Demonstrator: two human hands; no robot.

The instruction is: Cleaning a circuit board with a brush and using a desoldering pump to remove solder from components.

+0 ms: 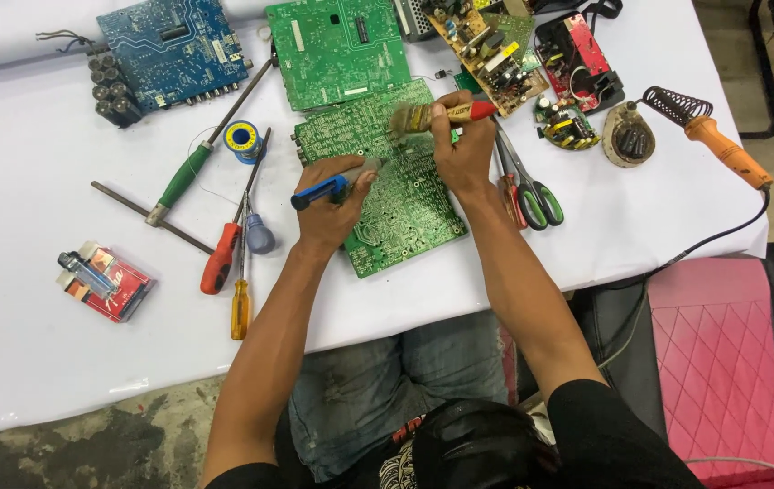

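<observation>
A smooth white table [33, 172] covers most of the view, above a rough, stained concrete floor and beside a quilted pink seat cushion [717, 353].

Near the table's front edge, at the middle, lies a flat green circuit board [405, 204], set at a slant, its surface finely speckled with pale solder points and printed lines. The left hand [332, 204] rests on the board's left part with its fingers closed round a slim blue-handled tool [322, 191], whose blurred tip points right across the board. The right hand [464, 149] is over the board's upper right corner, its fingers gripping a small brush [437, 114] with a wooden handle, a red end and blurred, pale bristles over the board.

Just right of the board lie green-handled scissors [532, 186]. To the left are a spool of solder wire [242, 138], a green-handled screwdriver [201, 161] and red and yellow ones. Farther back lie another green board [337, 50] and a blue board [174, 50]. At the far right an orange-handled soldering iron [708, 136] sits in a coiled wire holder.
</observation>
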